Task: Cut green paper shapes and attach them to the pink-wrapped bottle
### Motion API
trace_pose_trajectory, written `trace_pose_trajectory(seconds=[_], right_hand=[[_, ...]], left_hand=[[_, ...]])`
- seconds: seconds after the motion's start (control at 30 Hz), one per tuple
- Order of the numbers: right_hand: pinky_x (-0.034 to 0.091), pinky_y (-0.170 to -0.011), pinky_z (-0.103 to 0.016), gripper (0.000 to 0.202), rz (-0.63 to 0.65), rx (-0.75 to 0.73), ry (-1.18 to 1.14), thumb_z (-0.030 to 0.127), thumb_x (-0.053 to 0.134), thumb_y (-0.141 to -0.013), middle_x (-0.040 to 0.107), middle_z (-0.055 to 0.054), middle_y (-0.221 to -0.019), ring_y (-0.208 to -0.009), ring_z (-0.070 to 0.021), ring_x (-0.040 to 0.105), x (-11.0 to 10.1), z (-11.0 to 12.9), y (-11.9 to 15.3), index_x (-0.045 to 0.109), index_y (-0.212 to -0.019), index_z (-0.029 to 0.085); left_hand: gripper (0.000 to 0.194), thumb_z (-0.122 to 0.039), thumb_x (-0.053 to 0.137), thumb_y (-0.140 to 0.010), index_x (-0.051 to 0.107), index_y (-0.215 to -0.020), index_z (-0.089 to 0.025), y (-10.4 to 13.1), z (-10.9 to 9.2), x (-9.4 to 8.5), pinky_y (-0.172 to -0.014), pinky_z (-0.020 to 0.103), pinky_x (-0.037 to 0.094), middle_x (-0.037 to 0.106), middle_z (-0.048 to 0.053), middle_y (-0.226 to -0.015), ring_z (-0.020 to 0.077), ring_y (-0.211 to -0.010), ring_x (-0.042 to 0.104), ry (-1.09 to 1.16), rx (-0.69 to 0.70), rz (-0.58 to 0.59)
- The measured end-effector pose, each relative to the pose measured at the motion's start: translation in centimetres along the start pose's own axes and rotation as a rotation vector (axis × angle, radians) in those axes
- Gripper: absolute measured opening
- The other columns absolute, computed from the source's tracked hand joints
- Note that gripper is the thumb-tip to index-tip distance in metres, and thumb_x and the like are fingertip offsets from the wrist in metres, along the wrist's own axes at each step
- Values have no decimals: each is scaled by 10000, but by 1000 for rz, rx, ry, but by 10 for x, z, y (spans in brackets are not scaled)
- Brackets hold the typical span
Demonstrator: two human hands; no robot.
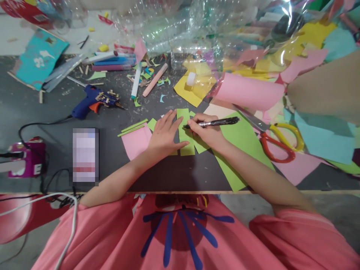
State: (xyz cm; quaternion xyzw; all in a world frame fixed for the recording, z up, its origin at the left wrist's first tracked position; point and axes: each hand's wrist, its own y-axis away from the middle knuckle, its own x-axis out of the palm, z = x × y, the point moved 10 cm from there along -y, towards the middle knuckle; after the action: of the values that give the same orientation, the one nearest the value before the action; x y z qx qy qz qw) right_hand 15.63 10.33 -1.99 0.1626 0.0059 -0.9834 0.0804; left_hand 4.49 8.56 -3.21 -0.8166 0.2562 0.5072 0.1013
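My right hand [208,131] grips a black-and-silver pen [219,122], its tip down at a green paper strip [186,144] on the dark table. On the strip's left side lies my left hand [165,133], fingers spread, pressing at its edge. Other green pieces [201,144] lie partly under both hands. A pink paper piece [137,140] with thin green rolled sticks [132,128] on it sits left of my left hand. Beneath my right forearm is a large green sheet [234,150].
Scissors [277,144] with red and yellow handles lie at right, near a pink-wrapped plastic bottle [250,92]. A blue glue gun [88,101] and a phone [85,155] rest at left. Markers [155,80], paper scraps and clear plastic bottles [157,30] crowd the back.
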Motion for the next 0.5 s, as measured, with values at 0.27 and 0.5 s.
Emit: trace_pose_trajectory(seconds=[0.27,0.5], right_hand=[[322,-505,-286,483,16,-35,58,559,520,-861,467,31,-494,-486,-102,406,1,5,2,412,-538,216],[315,-516,-279,409,8,-55,87,421,539,-873,472,38,-506,-483,-94,402,2,5,4,408,-548,210]], left_hand=[[742,-507,688,-760,468,-1361,-132,0,-1,-1,-1152,550,255,346,215,-1522,363,-1436,280,-11,-32,5],[713,-452,707,-759,467,-1359,-152,1,-3,-2,-1146,537,275,360,194,-1521,343,-1434,296,-10,-7,-29]])
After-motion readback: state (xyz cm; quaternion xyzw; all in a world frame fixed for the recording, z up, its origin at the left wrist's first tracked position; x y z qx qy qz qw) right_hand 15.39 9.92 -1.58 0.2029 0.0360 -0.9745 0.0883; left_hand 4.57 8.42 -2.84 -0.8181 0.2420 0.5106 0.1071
